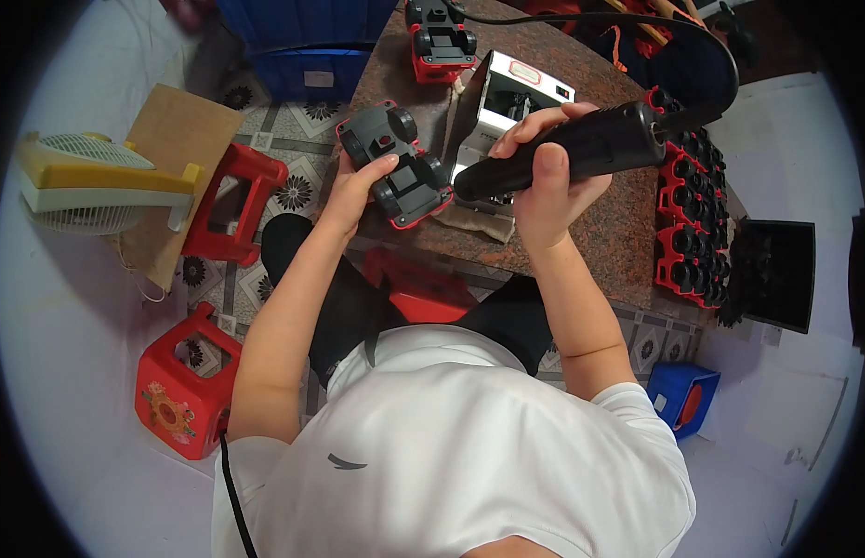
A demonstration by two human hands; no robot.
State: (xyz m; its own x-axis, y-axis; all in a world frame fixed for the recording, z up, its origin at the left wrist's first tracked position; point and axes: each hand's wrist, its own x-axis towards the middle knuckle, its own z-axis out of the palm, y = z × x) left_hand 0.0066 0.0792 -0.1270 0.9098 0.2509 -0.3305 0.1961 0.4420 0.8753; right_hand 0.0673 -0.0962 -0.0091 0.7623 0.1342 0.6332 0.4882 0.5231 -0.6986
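Upturned red-black toy car (400, 166), black electric screwdriver (567, 149)

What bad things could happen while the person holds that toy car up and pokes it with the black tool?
1. The left hand holds the toy car upside down at the table edge, only partly over the top; if the grip slips, it might drop to the floor.
2. The black electric tool in the right hand points toward the left-hand fingers; a slip might hurt them.
3. Its cord loops over the stacked red parts and could snag them.
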